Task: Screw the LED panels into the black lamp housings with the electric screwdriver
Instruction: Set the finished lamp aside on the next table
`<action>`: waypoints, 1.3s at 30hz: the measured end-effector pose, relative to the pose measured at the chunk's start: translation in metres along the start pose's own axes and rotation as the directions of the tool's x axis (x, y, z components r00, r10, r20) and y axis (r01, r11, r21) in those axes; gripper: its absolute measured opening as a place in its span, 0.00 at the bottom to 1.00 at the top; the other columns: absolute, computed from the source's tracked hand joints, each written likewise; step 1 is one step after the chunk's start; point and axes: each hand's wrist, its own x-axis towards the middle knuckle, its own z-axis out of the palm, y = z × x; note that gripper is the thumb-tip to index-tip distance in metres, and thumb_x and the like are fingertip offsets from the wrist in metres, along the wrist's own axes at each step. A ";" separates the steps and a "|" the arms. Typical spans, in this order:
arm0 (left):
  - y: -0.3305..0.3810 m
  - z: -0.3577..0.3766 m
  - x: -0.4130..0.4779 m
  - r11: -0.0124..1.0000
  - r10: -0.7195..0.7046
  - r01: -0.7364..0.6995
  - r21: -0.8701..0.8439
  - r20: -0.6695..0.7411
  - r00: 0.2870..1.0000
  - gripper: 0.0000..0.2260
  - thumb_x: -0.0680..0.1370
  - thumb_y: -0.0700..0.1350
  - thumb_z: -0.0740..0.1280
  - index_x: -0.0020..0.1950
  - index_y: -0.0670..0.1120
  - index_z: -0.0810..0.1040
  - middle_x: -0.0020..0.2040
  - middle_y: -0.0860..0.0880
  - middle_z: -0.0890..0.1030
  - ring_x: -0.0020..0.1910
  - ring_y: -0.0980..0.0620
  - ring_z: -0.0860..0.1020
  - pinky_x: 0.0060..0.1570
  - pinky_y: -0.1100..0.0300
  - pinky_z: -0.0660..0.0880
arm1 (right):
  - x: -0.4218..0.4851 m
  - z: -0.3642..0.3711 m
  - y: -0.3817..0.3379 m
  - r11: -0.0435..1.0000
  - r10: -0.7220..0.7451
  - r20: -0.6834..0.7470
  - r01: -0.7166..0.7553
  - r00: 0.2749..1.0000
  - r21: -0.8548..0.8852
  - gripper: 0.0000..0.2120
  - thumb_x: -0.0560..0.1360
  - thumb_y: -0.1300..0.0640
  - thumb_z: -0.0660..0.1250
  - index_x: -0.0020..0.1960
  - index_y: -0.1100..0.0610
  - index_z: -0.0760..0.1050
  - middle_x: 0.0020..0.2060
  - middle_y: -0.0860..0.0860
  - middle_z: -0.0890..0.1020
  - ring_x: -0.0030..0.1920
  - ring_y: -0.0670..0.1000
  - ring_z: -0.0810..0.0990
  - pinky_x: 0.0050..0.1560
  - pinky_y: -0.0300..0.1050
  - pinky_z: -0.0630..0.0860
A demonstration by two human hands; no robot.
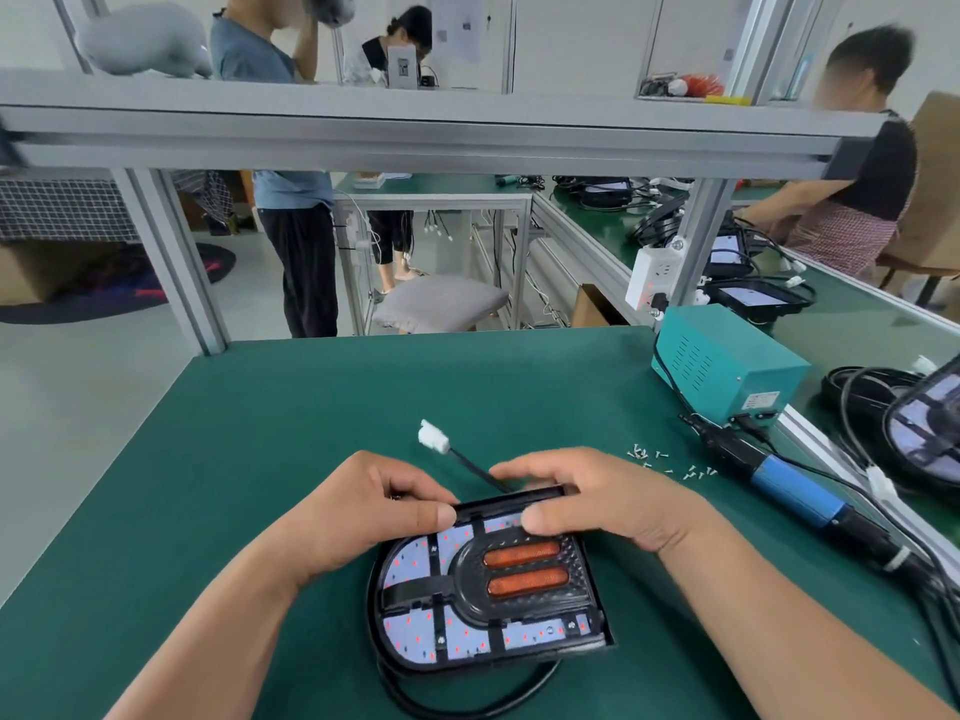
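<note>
I see the black lamp housing (519, 652) lying flat on the green tabletop (249, 439) with the LED panel (415, 634) seated inside. I judge it a light, rigid plastic shell; the panel face looks fragile, so I would grip the rim only. My left hand (363, 517) and right hand (587, 498) curl over the far edge, thumbs pressed on top, fingers partly closed around the rim. The white connector (434, 439) lies just beyond. The loose screws (670, 462) and electric screwdriver (789, 485) rest untouched to the right.
</note>
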 end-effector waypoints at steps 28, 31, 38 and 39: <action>-0.026 -0.008 0.015 0.967 -0.030 -0.040 -0.251 -0.272 0.962 0.29 0.69 0.71 0.73 0.37 0.44 0.75 0.33 0.47 0.57 0.29 0.50 0.55 0.26 0.64 0.57 | -0.166 -0.114 0.003 0.864 -0.072 -0.932 0.489 0.355 0.119 0.25 0.69 0.60 0.77 0.66 0.53 0.83 0.56 0.54 0.89 0.49 0.51 0.88 0.47 0.42 0.84; -0.030 -0.010 0.018 0.969 -0.028 -0.041 -0.244 -0.272 0.962 0.30 0.68 0.72 0.74 0.36 0.44 0.75 0.31 0.48 0.57 0.29 0.51 0.54 0.27 0.66 0.56 | -0.191 -0.139 0.011 0.875 -0.037 -0.973 0.477 0.227 0.078 0.24 0.76 0.64 0.76 0.71 0.55 0.81 0.56 0.53 0.88 0.47 0.52 0.88 0.45 0.48 0.86; -0.058 -0.029 0.034 0.961 -0.057 -0.015 -0.278 -0.247 0.967 0.31 0.69 0.72 0.75 0.37 0.42 0.76 0.28 0.48 0.59 0.25 0.53 0.57 0.29 0.67 0.60 | -0.247 -0.196 0.038 0.866 0.093 -0.989 0.500 -0.114 0.024 0.24 0.78 0.59 0.76 0.73 0.58 0.78 0.61 0.54 0.86 0.50 0.50 0.89 0.42 0.42 0.84; -0.064 -0.035 0.035 0.957 -0.061 -0.007 -0.292 -0.221 0.973 0.32 0.70 0.71 0.74 0.37 0.42 0.76 0.28 0.48 0.60 0.24 0.53 0.58 0.29 0.66 0.62 | -0.254 -0.200 0.042 0.867 0.127 -0.978 0.498 -0.164 0.029 0.22 0.77 0.57 0.77 0.70 0.57 0.79 0.61 0.55 0.86 0.49 0.51 0.89 0.41 0.42 0.84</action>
